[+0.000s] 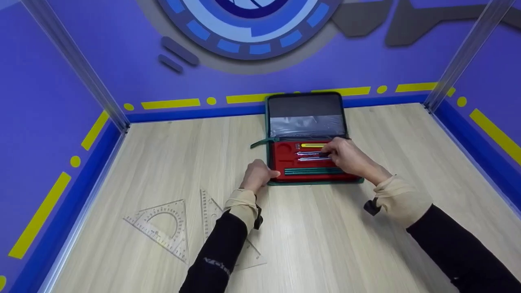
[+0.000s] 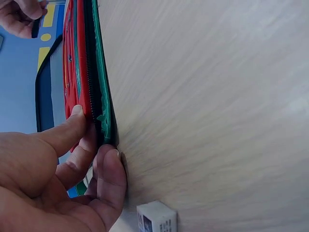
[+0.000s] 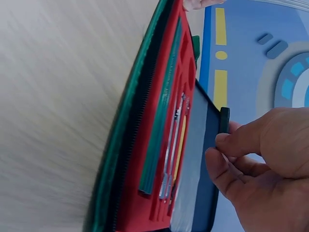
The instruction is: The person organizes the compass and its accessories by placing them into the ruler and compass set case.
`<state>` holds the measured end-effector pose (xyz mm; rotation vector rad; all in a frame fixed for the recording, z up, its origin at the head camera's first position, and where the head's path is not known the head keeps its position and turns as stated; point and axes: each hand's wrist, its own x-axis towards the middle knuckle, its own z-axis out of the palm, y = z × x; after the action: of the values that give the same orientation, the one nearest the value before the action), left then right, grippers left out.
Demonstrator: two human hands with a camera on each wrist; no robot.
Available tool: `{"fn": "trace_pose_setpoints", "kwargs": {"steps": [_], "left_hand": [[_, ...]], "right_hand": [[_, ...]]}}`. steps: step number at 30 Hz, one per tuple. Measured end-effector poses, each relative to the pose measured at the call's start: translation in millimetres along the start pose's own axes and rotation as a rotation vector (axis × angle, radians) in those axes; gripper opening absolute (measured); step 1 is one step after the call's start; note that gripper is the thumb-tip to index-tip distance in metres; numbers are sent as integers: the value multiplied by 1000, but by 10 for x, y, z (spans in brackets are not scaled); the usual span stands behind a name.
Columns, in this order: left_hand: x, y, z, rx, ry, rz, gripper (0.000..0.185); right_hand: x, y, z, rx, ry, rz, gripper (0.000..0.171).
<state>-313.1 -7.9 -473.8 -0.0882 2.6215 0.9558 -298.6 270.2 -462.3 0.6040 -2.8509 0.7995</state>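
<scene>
A green zip case (image 1: 308,101) lies open at the back of the table, with a red tray (image 1: 285,160) in its lower half. In the tray lie a yellow piece (image 1: 312,145), two metal instruments (image 1: 309,154) and a green strip (image 1: 311,171). My left hand (image 1: 264,176) grips the case's front left corner (image 2: 104,121), thumb on the red tray and fingers at the edge. My right hand (image 1: 331,151) hovers over the tray's right part and pinches a small black piece (image 3: 224,118) between thumb and fingers (image 3: 227,140). The case lid (image 3: 203,145) stands open behind it.
Two clear set squares lie front left, one with a protractor (image 1: 160,226) and a narrow one (image 1: 211,209) partly under my left arm. A small white box (image 2: 157,217) sits on the table beside my left hand. Blue walls (image 1: 49,122) enclose the wooden table (image 1: 317,228).
</scene>
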Motion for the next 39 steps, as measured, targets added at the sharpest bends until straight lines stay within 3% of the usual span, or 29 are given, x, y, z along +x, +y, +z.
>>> {"fn": "trace_pose_setpoints", "kwargs": {"steps": [16,31,39], "left_hand": [[11,5,-3,2,0,-13,38],[22,7,2,-6,-16,-34,37],[28,0,-5,-5,-11,-25,35]], "right_hand": [[41,51,254,2,37,-12,21],[81,41,323,-13,-22,39,15],[87,54,326,-11,-13,9,14]]}}
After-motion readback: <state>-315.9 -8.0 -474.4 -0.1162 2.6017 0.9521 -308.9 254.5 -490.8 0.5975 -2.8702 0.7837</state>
